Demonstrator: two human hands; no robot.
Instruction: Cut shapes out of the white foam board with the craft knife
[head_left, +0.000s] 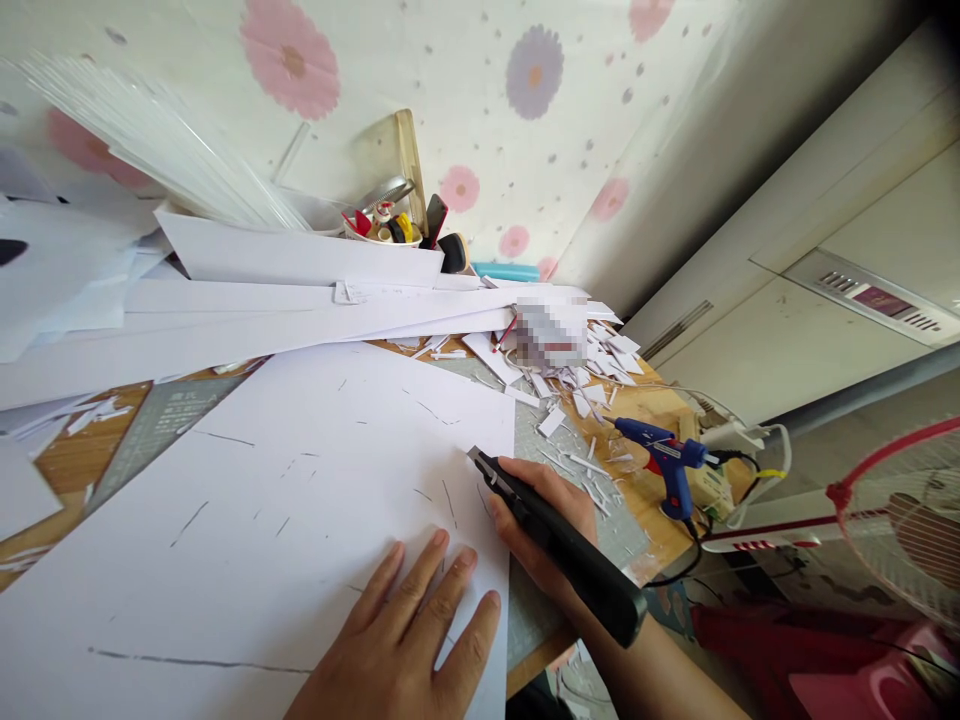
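Firmly, a right hand (551, 500) wraps thumb and fingers around a black knife (566, 555), its blade (474, 456) angled away from the body over a white sheet (232, 585) near the right edge; whether the tip touches cannot be told. Beside it, the left hand (420, 625) lies palm down, fingers spread, seemingly to keep the sheet flat and still. Short dark marks (199, 657) dot the surface, perhaps as guides. A grey mat (619, 525) shows beneath, presumably sparing the wooden table (660, 408) from the edge of the blade. Beyond the sheet's right side, white scraps (551, 420) litter mat and wood, but the patch by the blade is free of them; the left fingers are the nearest obstacle. A blue glue gun (664, 450) rests farther right, well apart from the knife, its cord (697, 555) trailing over the table's edge. Long white strips (247, 325) crowd the far side, hemming in the sheet, while a tool-filled cup (386, 238) stands behind them against a floral wall (480, 100).
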